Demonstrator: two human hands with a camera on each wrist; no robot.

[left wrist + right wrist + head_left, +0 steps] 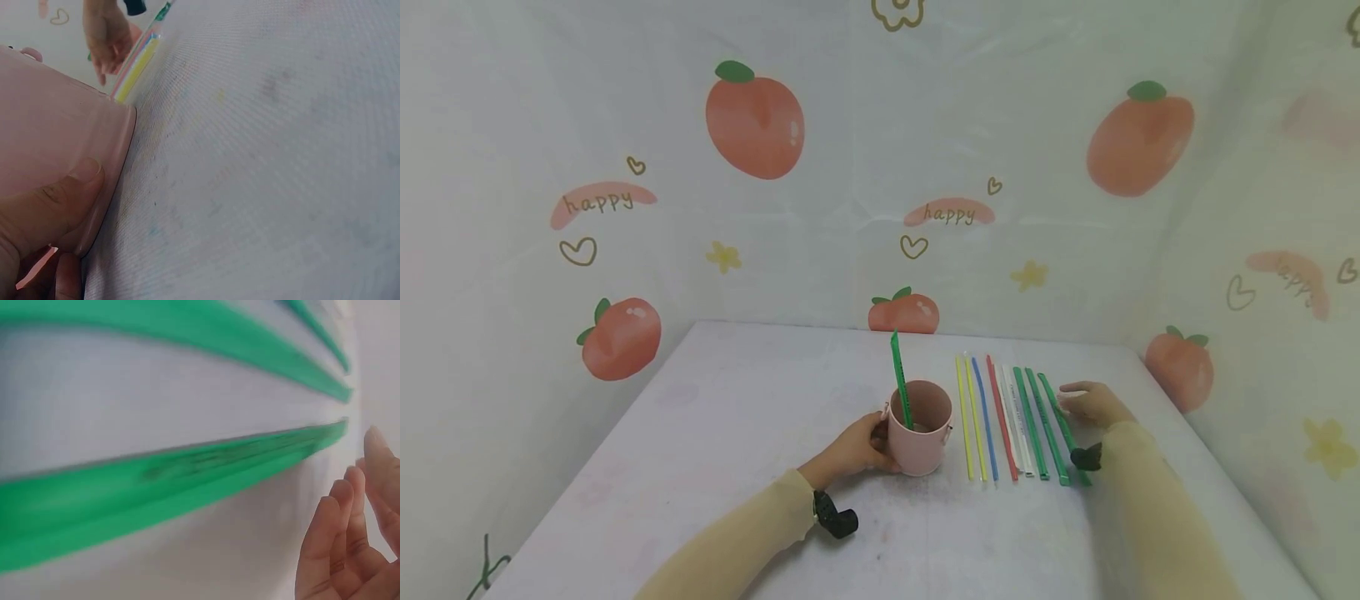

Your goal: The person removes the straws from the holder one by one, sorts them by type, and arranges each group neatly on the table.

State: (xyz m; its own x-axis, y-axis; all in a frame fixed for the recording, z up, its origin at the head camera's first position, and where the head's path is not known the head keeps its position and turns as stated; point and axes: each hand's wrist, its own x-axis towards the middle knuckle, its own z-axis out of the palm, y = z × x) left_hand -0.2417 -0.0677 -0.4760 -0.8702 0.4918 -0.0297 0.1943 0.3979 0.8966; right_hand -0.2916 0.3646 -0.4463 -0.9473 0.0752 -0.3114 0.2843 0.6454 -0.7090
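A pink cup [919,454] stands on the table with one green wrapped straw [900,375] leaning upright inside it. My left hand [857,446] grips the cup's left side; in the left wrist view the thumb [78,187] presses low on its wall. To the right, a row of straws lies side by side: yellow ones [964,417], a blue straw [985,417], a red straw [1002,417], white ones [1019,425] and several green ones. Beside the rightmost green straw [237,456], my right hand [1093,406] hovers with loosely bent fingers, nothing between them.
The white table [760,392] meets a printed cloth backdrop [850,125] at the back and on the right side. Small black wrist cameras sit on both wrists. A thin green cord [486,571] shows at the lower left.
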